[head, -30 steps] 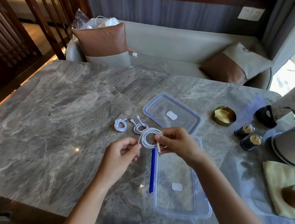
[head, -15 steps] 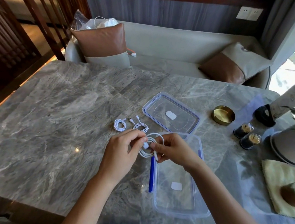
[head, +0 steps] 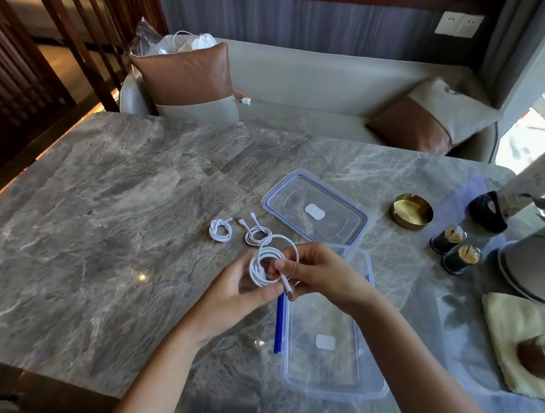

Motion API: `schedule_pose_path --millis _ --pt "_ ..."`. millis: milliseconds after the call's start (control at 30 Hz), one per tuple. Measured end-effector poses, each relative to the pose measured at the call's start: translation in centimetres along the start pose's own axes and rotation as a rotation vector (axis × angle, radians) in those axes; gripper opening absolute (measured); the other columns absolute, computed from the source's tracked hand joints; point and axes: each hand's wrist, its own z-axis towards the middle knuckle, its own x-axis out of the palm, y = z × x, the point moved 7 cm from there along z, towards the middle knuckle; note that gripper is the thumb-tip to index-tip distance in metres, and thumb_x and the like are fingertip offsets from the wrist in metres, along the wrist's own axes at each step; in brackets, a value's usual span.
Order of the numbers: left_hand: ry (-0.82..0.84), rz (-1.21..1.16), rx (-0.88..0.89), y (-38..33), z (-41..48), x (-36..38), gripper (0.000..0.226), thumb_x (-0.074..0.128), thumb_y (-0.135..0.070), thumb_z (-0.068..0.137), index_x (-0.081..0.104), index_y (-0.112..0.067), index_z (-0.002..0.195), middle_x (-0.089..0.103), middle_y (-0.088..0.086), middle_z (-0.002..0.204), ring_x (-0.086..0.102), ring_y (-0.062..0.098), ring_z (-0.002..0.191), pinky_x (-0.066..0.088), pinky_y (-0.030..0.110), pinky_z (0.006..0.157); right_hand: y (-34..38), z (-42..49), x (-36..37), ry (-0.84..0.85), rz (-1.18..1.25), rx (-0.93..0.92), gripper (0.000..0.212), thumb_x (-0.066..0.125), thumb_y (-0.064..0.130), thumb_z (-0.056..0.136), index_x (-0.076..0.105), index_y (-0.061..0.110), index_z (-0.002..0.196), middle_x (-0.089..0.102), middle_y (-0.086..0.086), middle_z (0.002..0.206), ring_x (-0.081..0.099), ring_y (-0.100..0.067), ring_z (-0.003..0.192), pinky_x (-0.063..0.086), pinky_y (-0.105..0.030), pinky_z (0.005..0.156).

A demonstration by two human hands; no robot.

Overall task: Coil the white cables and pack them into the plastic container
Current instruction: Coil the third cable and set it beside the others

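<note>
Round white cable coil point(head: 272, 259) was held near the clear rectangular plastic container point(head: 335, 390).
Left grip point(head: 242, 288) and right grip point(head: 321, 272) both pinched its glossy loops above the veined marble surface point(head: 100, 225).

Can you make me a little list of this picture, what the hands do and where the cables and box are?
Held cable: white, coiled, in both hands
Left hand: grips the coil from below
Right hand: pinches the coil near its plug end
On table: first small coil, second small coil
Container: open, no cable inside
Lid: off, behind the container
</note>
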Motion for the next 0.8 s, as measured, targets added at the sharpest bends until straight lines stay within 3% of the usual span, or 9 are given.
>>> schedule_pose_path --millis 167,267,333,567,700,800 --pt "0.051 0.053 -0.007 1.0 -0.4 -1.0 0.013 0.068 -0.025 0.076 0.073 -0.022 0.087 0.075 -0.008 0.087 0.067 0.004 0.084 0.050 0.015 0.075 -0.2 -0.5 -0.1 0.037 0.056 0.005 0.014 0.061 0.025 0.086 0.071 0.016 0.082 0.061 -0.004 0.064 0.056 -0.007 0.051 0.050 -0.017 0.051" --pt "0.008 0.050 0.003 1.2 -0.8 -2.2 0.011 0.062 -0.023 0.077 0.072 -0.018 0.076 0.070 0.000 0.064 0.062 0.003 0.062 0.047 0.012 0.061 -0.1 -0.7 -0.8 0.032 0.179 0.008 0.018 0.062 0.029 0.082 0.069 0.012 0.082 0.061 0.000 0.063 0.054 -0.005 0.047 0.049 -0.015 0.049" --pt "-0.063 0.039 -0.007 1.4 -1.1 -3.9 0.012 0.061 -0.022 0.076 0.072 -0.017 0.076 0.068 0.002 0.059 0.060 0.003 0.057 0.047 0.011 0.057 0.3 -0.9 -1.7 0.029 0.240 -0.011 0.017 0.063 0.029 0.081 0.070 0.014 0.080 0.061 0.001 0.062 0.053 -0.005 0.046 0.049 -0.015 0.049" --pt "-0.237 0.036 -0.062 2.2 -1.5 -8.1 0.015 0.058 -0.022 0.080 0.070 -0.014 0.081 0.068 -0.002 0.058 0.057 0.001 0.053 0.040 0.009 0.050 0.3 -0.6 -1.3 0.051 0.262 -0.029 0.017 0.060 0.027 0.081 0.068 0.014 0.075 0.060 0.000 0.060 0.055 -0.006 0.047 0.049 -0.015 0.049" --pt "-0.359 -0.220 -0.087 2.7 -1.3 -8.0 0.016 0.057 -0.027 0.080 0.069 -0.016 0.077 0.070 -0.001 0.064 0.062 0.005 0.057 0.045 0.011 0.051 -0.2 -0.4 -1.0 -0.006 0.215 -0.009 0.022 0.059 0.031 0.082 0.066 0.015 0.070 0.057 -0.001 0.058 0.052 -0.007 0.043 0.047 -0.015 0.047" --pt "-0.328 -0.325 -0.084 2.5 -1.1 -7.3 0.018 0.059 -0.031 0.079 0.071 -0.022 0.069 0.073 0.003 0.071 0.067 0.010 0.062 0.049 0.015 0.052 -0.4 -0.4 -1.4 -0.094 0.020 -0.025 0.027 0.056 0.028 0.091 0.063 0.011 0.071 0.055 -0.003 0.056 0.050 -0.009 0.042 0.045 -0.016 0.046"
